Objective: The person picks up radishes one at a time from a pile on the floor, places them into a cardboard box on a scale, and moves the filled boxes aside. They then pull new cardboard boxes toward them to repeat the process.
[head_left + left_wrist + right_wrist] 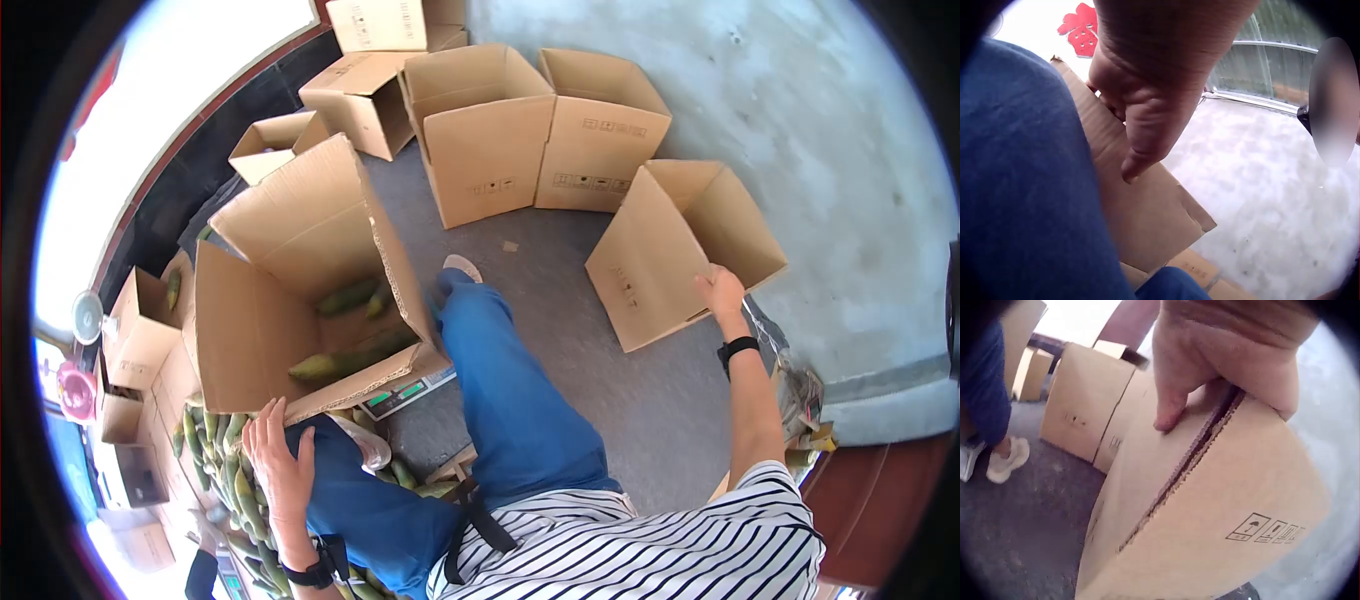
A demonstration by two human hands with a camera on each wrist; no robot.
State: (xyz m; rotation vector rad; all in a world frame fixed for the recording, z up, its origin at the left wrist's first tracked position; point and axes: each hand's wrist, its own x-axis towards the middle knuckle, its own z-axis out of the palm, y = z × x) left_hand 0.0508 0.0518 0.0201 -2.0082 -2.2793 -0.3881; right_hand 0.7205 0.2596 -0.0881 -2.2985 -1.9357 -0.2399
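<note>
A large open cardboard box [290, 225] stands tilted at the left on a digital scale [410, 393], with several long green cucumber-like vegetables [355, 358] inside. My left hand [283, 462] is at the near corner of that box. In the left wrist view, the thumb lies on the cardboard face [1141, 206] and the other fingers go over its edge. With my right hand [722, 291] I grip the top edge of an empty cardboard box [640, 270], which leans at the right. The right wrist view shows my thumb [1171, 415] pressed on one side of that wall.
Two tall open boxes [490, 150] stand side by side against the grey wall [800, 120]. Smaller boxes [365, 95] are behind, at the back left. A heap of the same green vegetables [240, 490] lies beside my left leg. Another person's arm [203, 570] shows at the lower left.
</note>
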